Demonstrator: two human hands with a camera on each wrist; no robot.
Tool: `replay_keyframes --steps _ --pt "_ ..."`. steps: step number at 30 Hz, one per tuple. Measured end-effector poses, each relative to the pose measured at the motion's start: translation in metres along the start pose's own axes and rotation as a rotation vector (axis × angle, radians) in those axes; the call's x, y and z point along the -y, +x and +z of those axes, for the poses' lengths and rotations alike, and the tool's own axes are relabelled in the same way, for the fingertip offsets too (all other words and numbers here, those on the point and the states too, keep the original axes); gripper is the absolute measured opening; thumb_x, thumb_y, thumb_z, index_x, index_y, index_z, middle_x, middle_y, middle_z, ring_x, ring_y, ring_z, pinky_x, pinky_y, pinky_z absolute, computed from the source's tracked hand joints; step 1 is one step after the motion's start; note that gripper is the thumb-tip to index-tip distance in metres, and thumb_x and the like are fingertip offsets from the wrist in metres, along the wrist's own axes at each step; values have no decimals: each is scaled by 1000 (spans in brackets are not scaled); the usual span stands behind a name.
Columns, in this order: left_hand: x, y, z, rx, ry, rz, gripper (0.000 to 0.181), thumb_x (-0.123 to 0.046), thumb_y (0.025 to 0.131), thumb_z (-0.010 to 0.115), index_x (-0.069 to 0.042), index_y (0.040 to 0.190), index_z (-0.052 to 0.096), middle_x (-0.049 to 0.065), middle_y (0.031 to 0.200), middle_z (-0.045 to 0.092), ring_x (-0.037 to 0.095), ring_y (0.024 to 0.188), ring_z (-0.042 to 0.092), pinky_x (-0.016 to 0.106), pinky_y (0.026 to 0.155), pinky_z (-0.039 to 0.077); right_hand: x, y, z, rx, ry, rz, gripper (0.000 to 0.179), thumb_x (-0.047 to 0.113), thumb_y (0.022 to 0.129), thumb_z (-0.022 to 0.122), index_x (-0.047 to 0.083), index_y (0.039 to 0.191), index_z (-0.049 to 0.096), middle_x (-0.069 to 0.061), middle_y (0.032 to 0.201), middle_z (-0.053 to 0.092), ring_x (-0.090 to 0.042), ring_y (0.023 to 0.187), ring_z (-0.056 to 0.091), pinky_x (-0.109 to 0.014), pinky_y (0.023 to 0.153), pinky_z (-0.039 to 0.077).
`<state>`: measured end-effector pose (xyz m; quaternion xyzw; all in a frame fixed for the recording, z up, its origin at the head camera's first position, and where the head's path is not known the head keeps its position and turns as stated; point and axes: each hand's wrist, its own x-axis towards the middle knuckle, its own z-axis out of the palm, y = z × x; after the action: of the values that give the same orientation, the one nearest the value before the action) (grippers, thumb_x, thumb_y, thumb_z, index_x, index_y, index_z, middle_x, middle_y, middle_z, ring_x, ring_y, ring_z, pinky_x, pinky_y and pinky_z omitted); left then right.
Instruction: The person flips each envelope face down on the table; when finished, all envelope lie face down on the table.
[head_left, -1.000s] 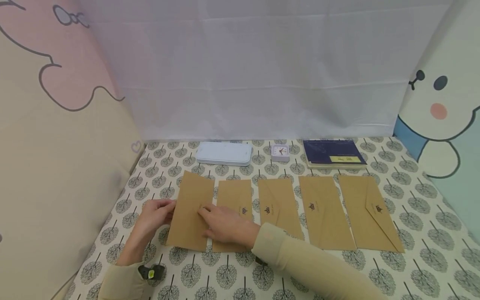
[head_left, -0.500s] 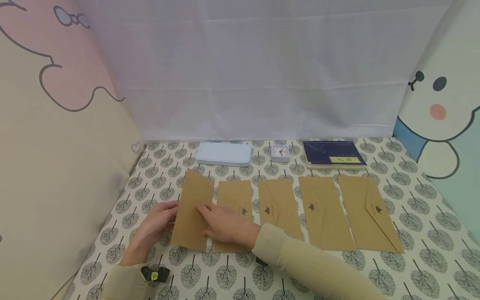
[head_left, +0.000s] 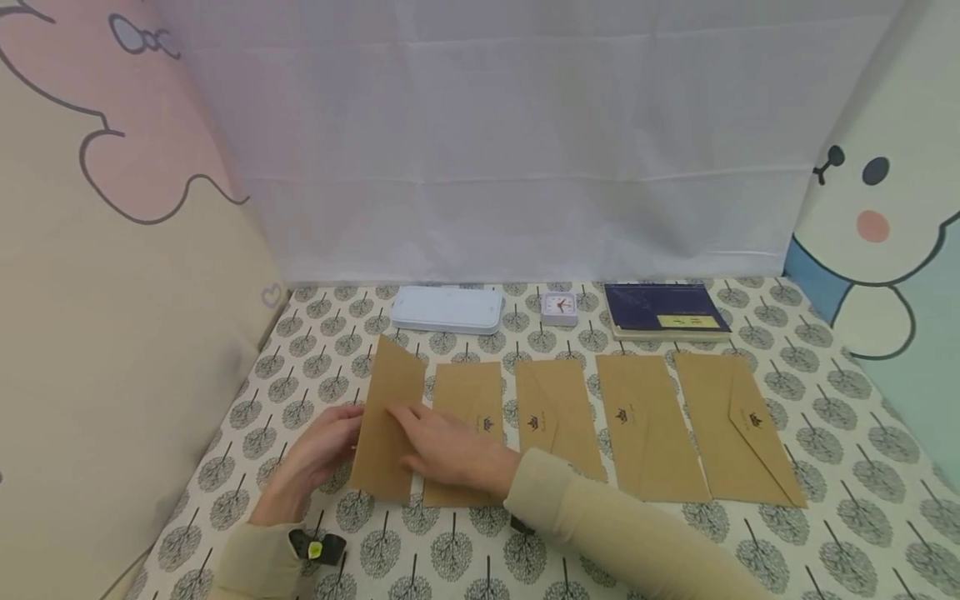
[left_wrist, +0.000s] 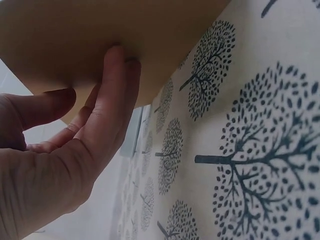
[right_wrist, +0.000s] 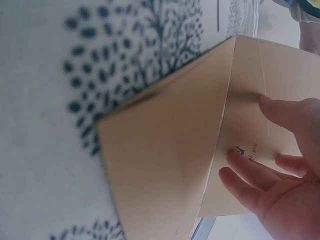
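Note:
The leftmost brown paper envelope (head_left: 386, 442) stands tilted, its left side raised off the cloth. My left hand (head_left: 330, 450) is at that raised side; in the left wrist view its straight fingers (left_wrist: 116, 75) touch the envelope's shaded underside (left_wrist: 165, 30), the thumb apart from them. My right hand (head_left: 450, 450) reaches in from the right with its fingertips on the envelope's face. In the right wrist view those loosely spread fingers (right_wrist: 250, 170) touch the panel around a small dark print (right_wrist: 241, 150). Part of that print is hidden by a finger.
Several more envelopes (head_left: 558, 400) lie flat in a row to the right, some with crown prints. Behind them stand a pale blue case (head_left: 447, 308), a small square clock (head_left: 559, 308) and a dark blue book (head_left: 663, 307). The tablecloth (head_left: 420, 550) has tree patterns.
My left hand has moved a little rightward and the leftmost envelope's left side has tilted up more steeply. My right hand has stayed on its face, shifting slightly left.

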<state>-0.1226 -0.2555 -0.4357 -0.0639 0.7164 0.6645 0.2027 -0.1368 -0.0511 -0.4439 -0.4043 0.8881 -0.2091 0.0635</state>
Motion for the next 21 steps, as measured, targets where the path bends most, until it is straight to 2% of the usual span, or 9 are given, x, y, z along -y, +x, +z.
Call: replay_keyframes --steps 9,17,21 --pt "1 2 3 28 -1 -22 44 -21 101 46 14 128 46 16 102 64 29 91 62 42 80 52 2 -2 -1 -25 58 11 76 34 90 65 13 150 23 -5 134 49 -15 112 53 -27 91 46" --pt "2 3 4 51 -10 -25 46 -21 101 47 14 130 46 16 106 64 30 91 64 43 79 53 2 -2 -4 -62 197 -11 75 32 92 63 12 150 21 -7 140 43 -15 120 48 -27 96 42" --pt "2 3 3 65 -12 -24 48 -26 100 49 13 129 48 17 108 64 30 93 63 43 82 52 4 -2 -5 -91 307 -24 73 27 94 61 12 151 18 -7 142 41 -13 122 47 -25 98 39"
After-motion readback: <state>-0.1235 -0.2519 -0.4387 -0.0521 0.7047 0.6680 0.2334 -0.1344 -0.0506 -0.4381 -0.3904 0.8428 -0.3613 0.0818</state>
